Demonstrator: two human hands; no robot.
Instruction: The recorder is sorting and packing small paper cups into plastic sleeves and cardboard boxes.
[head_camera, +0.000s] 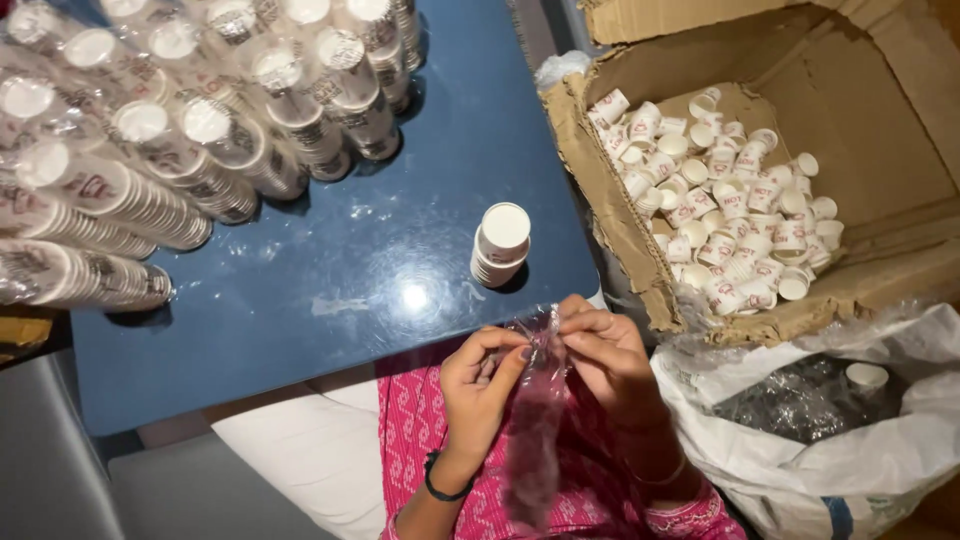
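A glossy dark-blue rectangular table (380, 270) fills the middle of the view, its top catching a bright spot of lamp light. At its near edge stands one short stack of white paper cups (500, 244), bottoms up. Across the far left, long sleeved stacks of white paper cups (180, 130) lean in rows — well over a dozen, each wrapped in clear film. To the right sits one torn brown cardboard box (620, 240), open, with dozens of loose small white paper cups (730, 215) heaped inside. Below it lies a white woven sack (800, 460) holding crumpled clear plastic and one more cup. Over a pink patterned lap, the left hand (480, 385) and right hand (605, 355) both pinch one thin, clear, crinkled plastic sleeve (535, 420) at its top — it hangs limp between them.
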